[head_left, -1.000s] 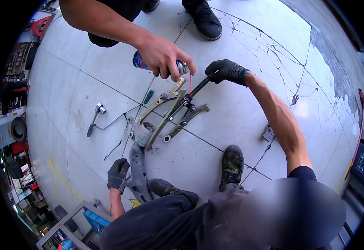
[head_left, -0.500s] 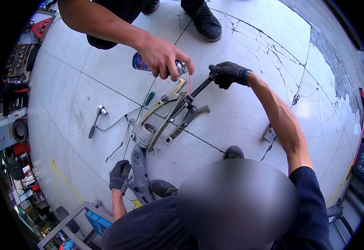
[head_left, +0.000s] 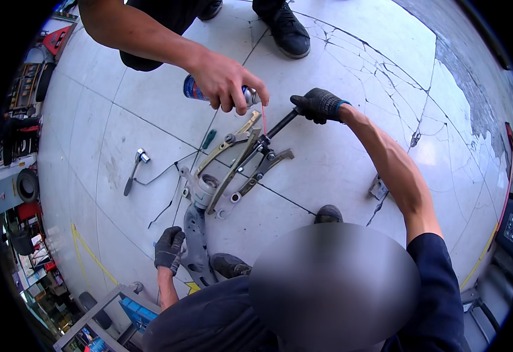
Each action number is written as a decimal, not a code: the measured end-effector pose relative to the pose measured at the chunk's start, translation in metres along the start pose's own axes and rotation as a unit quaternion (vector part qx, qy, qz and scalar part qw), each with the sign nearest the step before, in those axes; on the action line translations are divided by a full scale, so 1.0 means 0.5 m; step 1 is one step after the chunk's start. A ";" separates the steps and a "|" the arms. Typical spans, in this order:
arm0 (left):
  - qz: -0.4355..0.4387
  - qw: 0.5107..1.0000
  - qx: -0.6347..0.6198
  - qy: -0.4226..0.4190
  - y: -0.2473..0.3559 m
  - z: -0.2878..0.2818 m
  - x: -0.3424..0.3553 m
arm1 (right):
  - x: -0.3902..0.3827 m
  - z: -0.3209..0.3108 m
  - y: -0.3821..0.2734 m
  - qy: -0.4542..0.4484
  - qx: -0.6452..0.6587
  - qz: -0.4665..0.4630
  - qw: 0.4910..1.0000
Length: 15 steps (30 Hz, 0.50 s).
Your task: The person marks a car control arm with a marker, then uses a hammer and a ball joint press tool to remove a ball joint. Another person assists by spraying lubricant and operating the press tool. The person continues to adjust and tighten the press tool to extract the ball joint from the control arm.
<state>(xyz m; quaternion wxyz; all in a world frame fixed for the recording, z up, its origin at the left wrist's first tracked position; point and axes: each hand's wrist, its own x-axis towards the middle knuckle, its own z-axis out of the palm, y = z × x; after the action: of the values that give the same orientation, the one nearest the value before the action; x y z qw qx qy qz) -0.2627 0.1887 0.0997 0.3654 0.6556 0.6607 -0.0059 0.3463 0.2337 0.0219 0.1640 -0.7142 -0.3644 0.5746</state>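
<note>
My right hand, in a dark glove, is closed round the outer end of the puller's black spindle. The jaw puller has long brass-coloured legs set about the round end of a grey suspension control arm. My gloved left hand is closed at the near part of that control arm; its fingertips are partly hidden. Opposite me, a co-worker's bare hand holds a blue spray can. Its thin red straw points down at the spindle where it enters the puller.
A ratchet and a green-handled tool lie on the tiled floor to the left. A small metal part is at right. A wheeled cart stands at lower left. The co-worker's black shoe is at the far side.
The spray can and the co-worker's hand have shifted slightly left. My right hand and the spindle have also moved a little left; my left hand's hold looks the same.
</note>
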 end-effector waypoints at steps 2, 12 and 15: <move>0.005 1.000 0.002 0.001 0.001 0.001 0.003 | -0.004 0.010 -0.011 0.016 -0.017 0.045 0.999; -0.017 1.000 -0.016 -0.002 0.040 0.012 -0.005 | 0.012 -0.034 0.050 -0.040 0.006 0.018 0.999; -0.023 1.000 -0.009 0.015 0.016 -0.007 -0.024 | -0.018 -0.014 0.024 -0.050 0.092 -0.098 0.990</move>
<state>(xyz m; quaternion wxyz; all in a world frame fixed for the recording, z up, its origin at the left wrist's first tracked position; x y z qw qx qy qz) -0.2589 0.1811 0.1119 0.3610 0.6370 0.6811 0.0010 0.3564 0.2203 0.0225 0.2663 -0.6276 -0.3860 0.6215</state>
